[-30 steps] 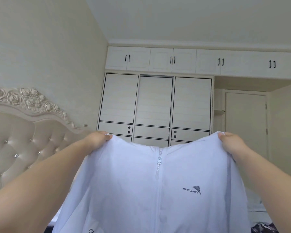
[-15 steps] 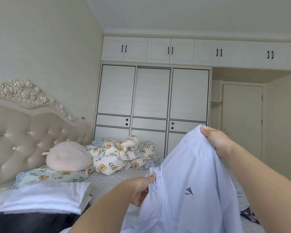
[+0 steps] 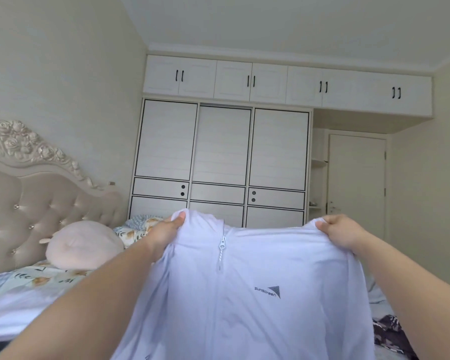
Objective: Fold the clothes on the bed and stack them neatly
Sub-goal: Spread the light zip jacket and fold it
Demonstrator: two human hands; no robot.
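I hold the white zip jacket (image 3: 257,294) up in front of me above the bed (image 3: 24,315), my left hand (image 3: 166,236) pinching one shoulder and my right hand (image 3: 342,233) pinching the other; its front faces me, zipper (image 3: 222,245) closed, hem hanging out of view

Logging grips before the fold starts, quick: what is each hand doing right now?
Left hand: pinching the white zip jacket at its top edge.
Right hand: gripping the jacket's other top corner.
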